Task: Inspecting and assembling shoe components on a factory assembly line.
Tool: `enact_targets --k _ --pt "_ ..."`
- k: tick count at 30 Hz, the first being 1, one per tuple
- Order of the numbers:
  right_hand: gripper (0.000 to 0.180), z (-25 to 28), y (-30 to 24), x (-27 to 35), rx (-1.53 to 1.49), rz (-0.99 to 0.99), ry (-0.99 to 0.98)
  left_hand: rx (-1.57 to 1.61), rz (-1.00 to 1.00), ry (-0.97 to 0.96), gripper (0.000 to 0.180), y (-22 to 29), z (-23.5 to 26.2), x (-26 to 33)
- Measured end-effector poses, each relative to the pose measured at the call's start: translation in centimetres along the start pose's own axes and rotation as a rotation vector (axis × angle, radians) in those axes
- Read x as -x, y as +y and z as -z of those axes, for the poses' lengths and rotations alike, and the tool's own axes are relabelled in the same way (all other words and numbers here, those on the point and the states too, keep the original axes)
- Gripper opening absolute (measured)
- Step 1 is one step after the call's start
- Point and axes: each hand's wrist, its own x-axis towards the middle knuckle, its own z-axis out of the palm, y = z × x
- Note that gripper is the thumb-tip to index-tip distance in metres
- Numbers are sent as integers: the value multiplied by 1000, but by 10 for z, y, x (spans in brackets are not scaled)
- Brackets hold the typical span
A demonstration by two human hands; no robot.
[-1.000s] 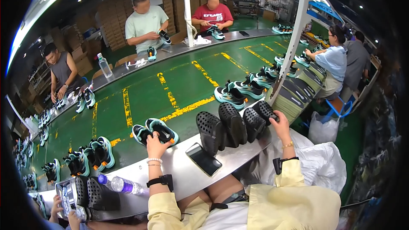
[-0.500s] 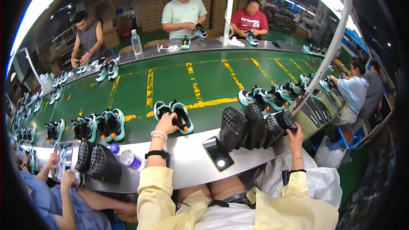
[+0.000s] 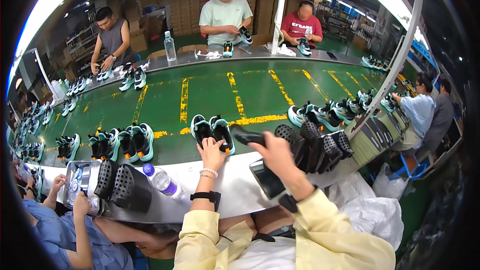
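Note:
Two black sneakers with mint-green soles stand side by side in front of me: a left one (image 3: 201, 126) and a right one (image 3: 220, 129). My left hand (image 3: 212, 154) is at their heels, its fingers curled over the collar edge; which of the pair it grips more is hard to tell. Above the steel ledge, my right hand (image 3: 278, 153) is closed round a black insole (image 3: 246, 135), blurred by motion and pointing toward the right sneaker. Just right of that hand stand black stacks of perforated insoles (image 3: 312, 145). Below it lies a dark phone (image 3: 267, 177).
More sneakers (image 3: 136, 142) line the green belt (image 3: 165, 107) left and right. On the steel ledge (image 3: 200, 205) are a water bottle (image 3: 162, 181) and another black stack (image 3: 131, 188). Green insole stacks (image 3: 372, 137) stand right, by a white post. Co-workers sit left and opposite.
My right hand has left the black stacks and swung left toward the sneakers, carrying a black insole. My left hand stays at the sneakers. The whole view has shifted slightly.

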Motion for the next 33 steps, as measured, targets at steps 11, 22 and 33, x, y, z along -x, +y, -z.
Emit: enact_targets --k 11,22,33 --pt "31 -179 23 -93 354 106 -316 -19 -8 14 39 -13 -12 7" --pt "15 -268 25 -99 588 -168 -411 12 14 19 29 -28 -14 12" --pt "19 -258 23 -121 328 -239 -573 -27 66 98 32 -30 -11 6"
